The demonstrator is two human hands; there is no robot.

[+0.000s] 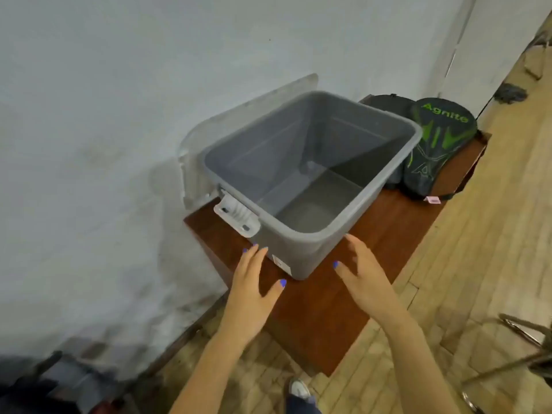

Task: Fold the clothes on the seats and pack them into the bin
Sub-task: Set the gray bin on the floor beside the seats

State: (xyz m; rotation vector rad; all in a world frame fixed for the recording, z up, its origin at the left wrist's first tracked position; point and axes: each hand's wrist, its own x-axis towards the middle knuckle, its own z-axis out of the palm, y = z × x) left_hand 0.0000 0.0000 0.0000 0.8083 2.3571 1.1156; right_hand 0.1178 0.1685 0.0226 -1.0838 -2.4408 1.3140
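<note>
bin (310, 186) sits empty on the table (322, 300), just ahead of both hands, lid (239, 127) propped behind it against the wall so the mouth is free. left hand (254, 282) flat, fingertips at the bin's near corner; right hand (363, 273) spread, holding nothing. likely squaring it up. no clothes in view.

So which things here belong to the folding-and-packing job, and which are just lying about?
Job: grey bin, open and empty; left hand and right hand, both open beside it.
Lying about: lid against the wall, black-and-green racket cover, wooden bench. No clothes visible.
</note>
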